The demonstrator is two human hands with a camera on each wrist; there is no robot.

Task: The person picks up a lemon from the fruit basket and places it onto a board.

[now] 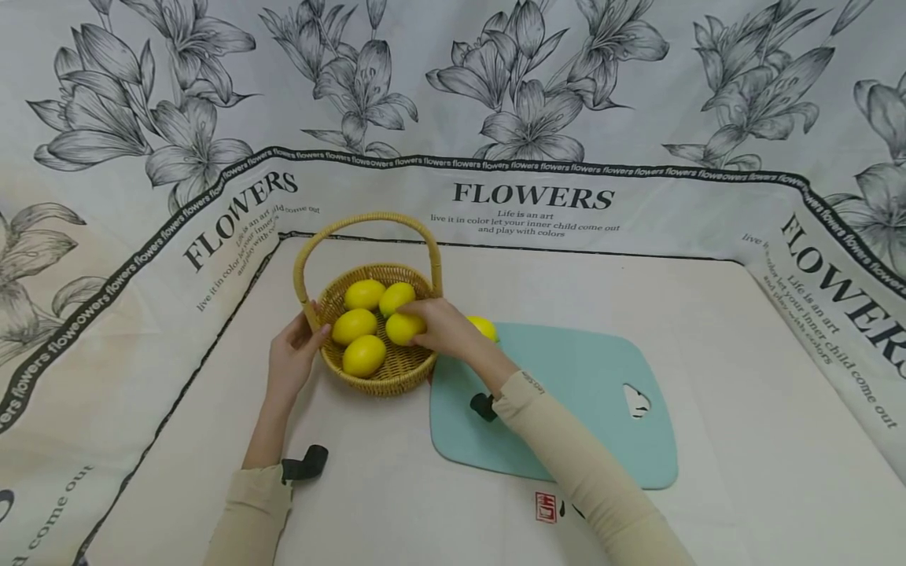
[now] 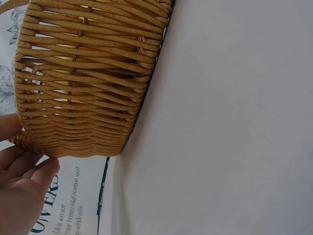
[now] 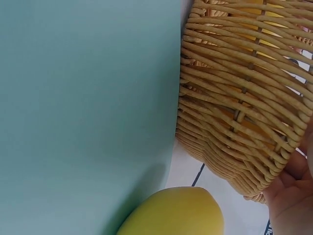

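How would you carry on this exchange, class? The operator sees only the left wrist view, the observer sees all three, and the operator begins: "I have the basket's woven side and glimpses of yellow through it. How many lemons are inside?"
Observer: The head view shows five lemons within the basket.
Operator: Thanks. What is the right grip doing?
Observer: The right grip pinches one of those five, the one nearest the basket's right side.
Operator: Is there any lemon outside the basket?
Observer: Yes, a sixth lemon shows at the edge of the blue-green board, partly hidden behind the right arm in the head view.
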